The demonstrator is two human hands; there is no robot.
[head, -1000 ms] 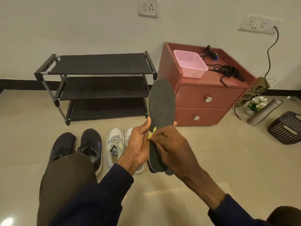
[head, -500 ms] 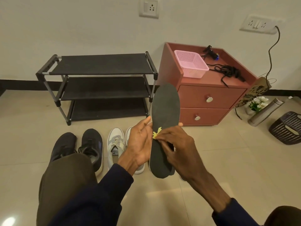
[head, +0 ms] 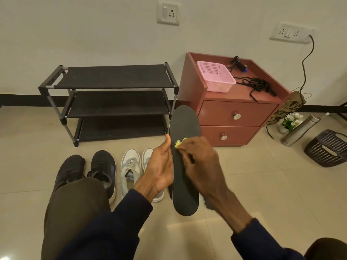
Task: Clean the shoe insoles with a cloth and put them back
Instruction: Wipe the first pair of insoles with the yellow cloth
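Observation:
A long dark grey insole stands upright in front of me. My left hand holds it by its left edge, thumb at the front. My right hand pinches a small yellow cloth and presses it on the insole's face near the middle. On the floor behind my hands are a pair of black sneakers and a pair of white sneakers. A second dark insole lies on the floor, mostly hidden by my right wrist.
A black three-tier shoe rack stands against the wall. To its right is a red two-drawer cabinet with a pink basket and black cords. A steel bottle, a flower pot and a dark basket are at right.
The insole has dropped a little lower. My right hand with the cloth has slid up along its face.

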